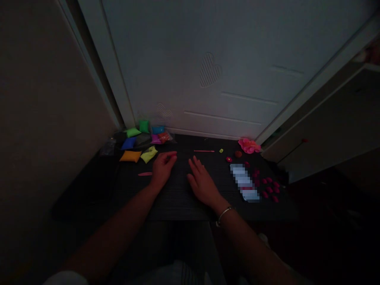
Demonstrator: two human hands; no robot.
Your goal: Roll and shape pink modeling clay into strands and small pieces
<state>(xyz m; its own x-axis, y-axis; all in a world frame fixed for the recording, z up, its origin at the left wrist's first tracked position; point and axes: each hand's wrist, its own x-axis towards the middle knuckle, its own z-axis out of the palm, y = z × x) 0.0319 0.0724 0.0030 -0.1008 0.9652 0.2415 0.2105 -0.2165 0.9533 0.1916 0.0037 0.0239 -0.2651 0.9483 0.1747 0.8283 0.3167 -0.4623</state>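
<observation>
No readable text, labels, brands, numbers or signs; the phone screen [245, 183] is pixelated.

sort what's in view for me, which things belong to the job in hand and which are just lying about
Likely part of it:
- pinkish bit in the left hand
- flat pink tool
- thin pink stick
- coloured packets
- small reddish pieces

Probably just there:
- phone-like slab
</observation>
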